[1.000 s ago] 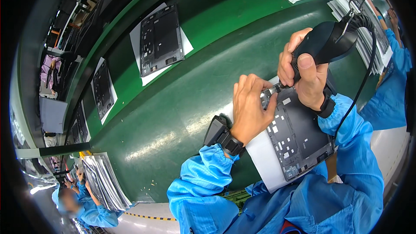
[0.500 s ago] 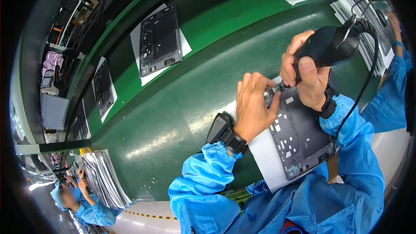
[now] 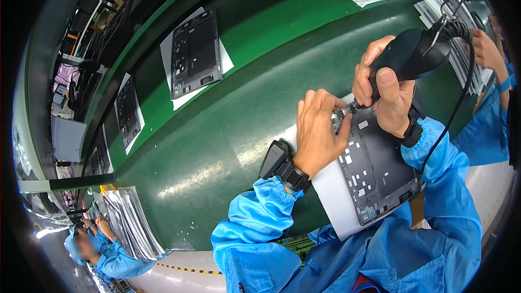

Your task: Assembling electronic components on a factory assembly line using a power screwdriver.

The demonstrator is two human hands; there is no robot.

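Note:
A dark tablet housing (image 3: 382, 154) lies on white paper (image 3: 334, 195) close before me, with small white patches and recesses on its inner face. My right hand (image 3: 384, 84) is wrapped round a black electric screwdriver (image 3: 415, 54), which hangs from a metal hook with its cable. The tool's tip points down at the housing's far-left corner; my fingers partly hide it. At that same corner, my left hand (image 3: 321, 133) pinches a small silvery metal piece (image 3: 342, 113) between thumb and fingers. Both wrists wear black bands with devices.
Beyond the green bench (image 3: 217, 146), more housings (image 3: 196, 54) on paper sit along a green strip. Stacked papers and panels stand at far right (image 3: 442, 27) and lower left (image 3: 130, 222). A black cable (image 3: 461, 103) loops past my right forearm. Co-workers are at both sides.
The housings on the green strip have shifted slightly left. The right co-worker's hand has come in toward the stack, and the left co-worker's hands have moved. My own hands look nearly still.

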